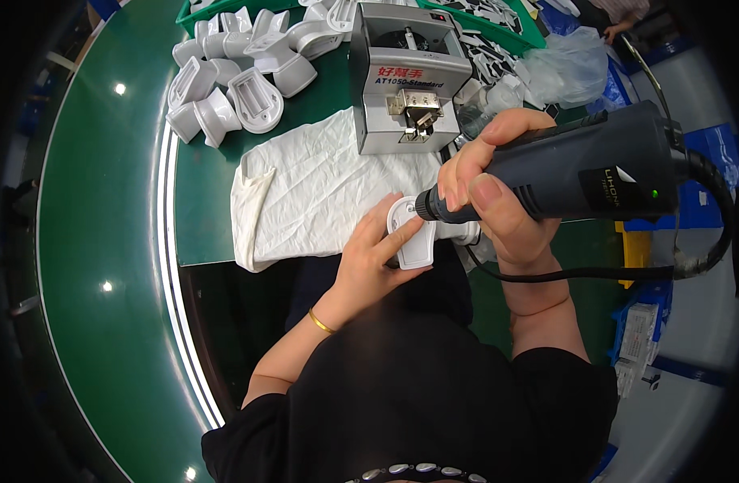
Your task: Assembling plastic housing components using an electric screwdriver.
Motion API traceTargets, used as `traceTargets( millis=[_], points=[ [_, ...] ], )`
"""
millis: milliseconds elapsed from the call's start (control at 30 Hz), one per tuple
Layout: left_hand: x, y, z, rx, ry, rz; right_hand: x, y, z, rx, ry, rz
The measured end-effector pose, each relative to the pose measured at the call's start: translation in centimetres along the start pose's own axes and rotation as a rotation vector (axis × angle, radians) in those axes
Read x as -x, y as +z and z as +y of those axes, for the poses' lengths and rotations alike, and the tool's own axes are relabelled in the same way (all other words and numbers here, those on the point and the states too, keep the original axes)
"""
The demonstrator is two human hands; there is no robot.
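My right hand point(506, 197) is wrapped round a dark electric screwdriver point(558, 173) with a small green light and a cable at its back end. The tool lies nearly level, its nose touching or just over the upper end of a white plastic part point(416, 245). My left hand point(365, 258) grips this part from the left, with one finger laid across its face near the tool's tip. The part has a rounded upper end and is held at the near edge of a white cloth point(313, 181). The screwdriver's nose hides the bit's exact contact point.
A grey screw feeder machine point(409, 76) stands behind the cloth. Several white curved housings point(257, 97) are grouped to its left. Green bins point(530, 28) hold small dark and white pieces; a clear plastic bag point(566, 68) lies beside them. The screwdriver's black cable point(594, 275) loops at right.
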State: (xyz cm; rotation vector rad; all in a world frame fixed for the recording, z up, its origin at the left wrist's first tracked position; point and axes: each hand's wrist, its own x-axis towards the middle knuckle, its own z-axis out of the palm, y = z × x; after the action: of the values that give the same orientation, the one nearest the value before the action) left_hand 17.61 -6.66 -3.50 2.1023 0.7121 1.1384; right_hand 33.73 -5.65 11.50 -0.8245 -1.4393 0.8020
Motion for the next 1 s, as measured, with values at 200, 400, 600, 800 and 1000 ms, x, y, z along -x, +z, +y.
traceTargets(
  millis=[200,400,600,800,1000],
  points=[
    [-0.1,-0.1,0.1,0.002,-0.002,-0.003,-0.2,-0.1,-0.2,0.154,0.061,-0.083],
    [0.0,-0.1,0.2,0.002,-0.014,-0.008,-0.2,0.3,-0.2,0.121,0.120,-0.072],
    [0.1,-0.1,0.0,-0.002,-0.016,-0.006,-0.3,0.2,0.2,0.109,0.110,-0.092],
    [-0.1,0.1,0.0,0.020,-0.005,0.011,-0.6,0.2,0.7,0.084,0.080,-0.130],
    [-0.1,0.0,0.3,-0.035,-0.030,-0.013,-0.7,-0.5,1.1,0.079,0.043,-0.124]
  ],
)
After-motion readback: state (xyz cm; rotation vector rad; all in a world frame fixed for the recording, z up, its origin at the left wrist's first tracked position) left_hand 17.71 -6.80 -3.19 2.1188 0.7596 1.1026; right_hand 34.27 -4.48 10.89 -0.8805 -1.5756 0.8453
